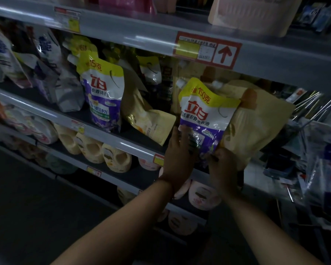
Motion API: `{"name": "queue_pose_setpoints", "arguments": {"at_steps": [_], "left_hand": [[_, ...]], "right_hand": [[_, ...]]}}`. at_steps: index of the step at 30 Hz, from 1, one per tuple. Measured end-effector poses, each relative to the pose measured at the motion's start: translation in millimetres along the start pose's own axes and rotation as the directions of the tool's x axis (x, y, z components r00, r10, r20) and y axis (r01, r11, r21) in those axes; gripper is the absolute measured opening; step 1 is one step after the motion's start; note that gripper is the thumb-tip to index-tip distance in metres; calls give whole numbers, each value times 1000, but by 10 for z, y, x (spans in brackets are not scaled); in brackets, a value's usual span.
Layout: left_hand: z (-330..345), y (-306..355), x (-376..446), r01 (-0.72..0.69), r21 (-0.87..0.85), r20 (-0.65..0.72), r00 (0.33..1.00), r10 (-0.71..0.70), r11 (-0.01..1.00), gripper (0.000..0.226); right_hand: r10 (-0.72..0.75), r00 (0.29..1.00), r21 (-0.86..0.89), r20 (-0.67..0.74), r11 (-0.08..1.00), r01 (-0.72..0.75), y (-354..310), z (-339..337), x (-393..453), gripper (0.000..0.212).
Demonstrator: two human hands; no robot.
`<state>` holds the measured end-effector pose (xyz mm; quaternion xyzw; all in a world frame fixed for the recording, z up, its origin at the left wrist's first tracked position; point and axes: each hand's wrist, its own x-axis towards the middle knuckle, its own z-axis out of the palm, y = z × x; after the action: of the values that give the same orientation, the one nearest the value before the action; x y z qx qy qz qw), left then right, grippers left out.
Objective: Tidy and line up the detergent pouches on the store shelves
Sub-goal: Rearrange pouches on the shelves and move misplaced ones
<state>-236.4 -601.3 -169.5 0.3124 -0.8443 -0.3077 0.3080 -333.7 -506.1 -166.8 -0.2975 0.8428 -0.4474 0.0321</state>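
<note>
A purple, white and yellow detergent pouch (204, 115) stands at the front of the middle shelf (111, 138), tilted slightly. My left hand (178, 155) lies on its lower left with straight fingers. My right hand (225, 165) grips its bottom right corner. Behind it leans a tan pouch (260, 121). A matching purple pouch (103, 96) stands upright further left, with a pale yellow pouch (149, 121) slumped on its side between the two. White and blue pouches (46, 60) lean untidily at the far left.
The shelf above carries a red arrow price tag (206, 49) and a beige basket (252, 14). Cream detergent bottles (96, 150) fill the shelf below. Wire hooks with packaged goods (317, 119) jut out at the right. The dark floor lies lower left.
</note>
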Motion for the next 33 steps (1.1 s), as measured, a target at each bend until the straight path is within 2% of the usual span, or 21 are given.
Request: {"name": "queue_pose_setpoints", "arguments": {"at_steps": [5, 8, 10, 12, 14, 17, 22, 27, 33], "left_hand": [[-198, -15, -136, -86, 250, 106, 992, 62, 964, 82], [-422, -12, -199, -119, 360, 171, 983, 60, 925, 79], [-584, -53, -283, -118, 458, 198, 980, 29, 881, 78], [-738, -116, -376, -129, 524, 151, 987, 57, 842, 75], [-856, -196, -436, -110, 561, 134, 990, 41, 821, 73], [-991, -288, -468, -76, 601, 139, 990, -10, 795, 73], [-1196, -332, -457, -51, 609, 139, 989, -43, 792, 75], [-1370, -526, -446, -60, 597, 124, 992, -18, 800, 75], [-1629, -856, -384, -75, 568, 186, 982, -39, 820, 76]], "right_hand": [[10, 998, 8, 68, 1000, -11, -4, -95, -24, 11], [0, 986, 39, 167, 999, -7, -119, -237, -167, 10], [15, 972, -14, 235, 1000, -12, -208, -316, -317, 37], [35, 950, -130, 309, 991, 6, -313, -383, -469, 72], [-38, 925, -230, 378, 964, 133, -412, -402, -582, 87], [-250, 862, -278, 442, 875, 396, -573, -318, -607, 79], [-305, 796, -330, 522, 789, 518, -891, -131, -535, 74], [-306, 775, -341, 553, 765, 546, -1149, 84, -471, 69], [-255, 786, -349, 563, 789, 506, -1405, 468, -364, 68]]}}
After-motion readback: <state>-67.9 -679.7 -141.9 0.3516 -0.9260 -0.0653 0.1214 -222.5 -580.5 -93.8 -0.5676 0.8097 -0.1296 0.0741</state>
